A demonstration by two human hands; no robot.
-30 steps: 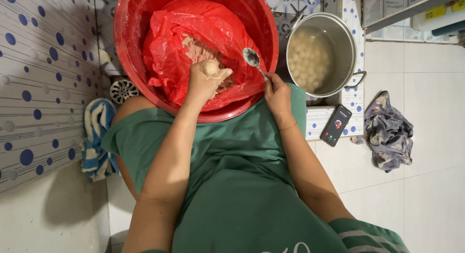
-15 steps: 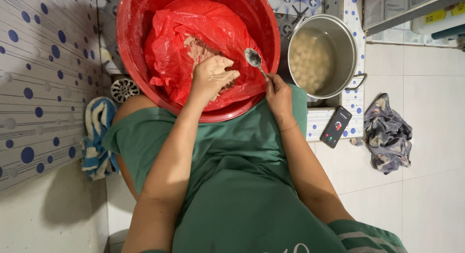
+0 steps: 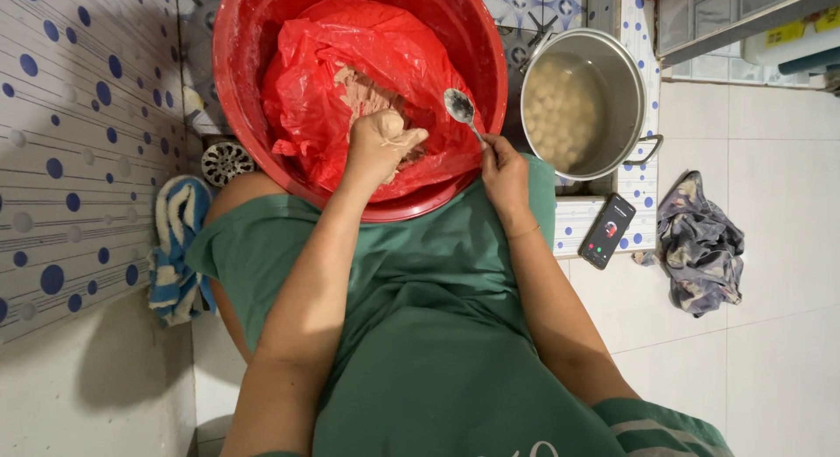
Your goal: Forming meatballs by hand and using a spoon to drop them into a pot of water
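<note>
Tiled floor and a dotted wall frame a cramped washing corner where a person in a green dress sits. Far left, a blue striped cloth (image 3: 178, 247) lies crumpled against the wall, and a round metal drain cover (image 3: 226, 162) sits just above it. Next comes the big red basin (image 3: 236, 90), resting against the knees, lined with a red plastic bag (image 3: 324, 81) that holds a pale pink paste (image 3: 363, 94).

The left hand (image 3: 378, 145) is inside the basin with its grip closed into a fist around a lump of that paste, a rounded ball bulging out at the top. Squeezing evenly and keeping the fist low over the bag should keep the ball smooth and any drips inside the basin.

Just beside it, the right hand (image 3: 503, 173) pinches the handle of a metal spoon (image 3: 462, 109), bowl pointing up toward the fist, close enough to scoop the ball cleanly.

Further right, a steel pot (image 3: 632, 81) of water holds many pale balls. The basin rim stands between the hands and the pot. A phone (image 3: 608, 230) with a lit screen lies on the tile edge below, near splashes, and a grey rag (image 3: 700, 247) lies on the floor at far right.
</note>
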